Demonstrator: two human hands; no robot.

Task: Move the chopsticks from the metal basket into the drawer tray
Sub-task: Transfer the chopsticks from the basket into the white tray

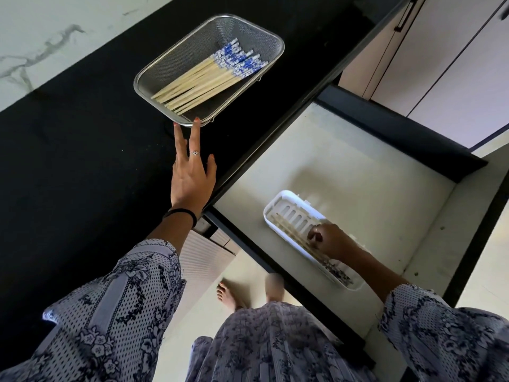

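Down in the drawer tray (278, 208), the right hand (329, 241) rests with fingers curled over a few chopsticks already laid lengthwise there; whether it grips them or has let go cannot be told, since the fingertips hide the contact. The white slotted tray sits on the floor of the open drawer (358, 166). Up and to the left of the tray, on the black counter (82, 133), the left hand (192, 175) is open and empty, two fingers stretched so their tips touch the near rim of the metal basket (170, 70). Most of the chopsticks (209, 78) lie bundled in that basket, their blue-patterned ends pointing away from the tray.

The step in hand looks like setting down one batch while reaching for the next, so the task seems only partly done. The next move likely calls for the left hand to go over the rim and pinch a small aligned group, keeping it parallel for the tray's narrow length.
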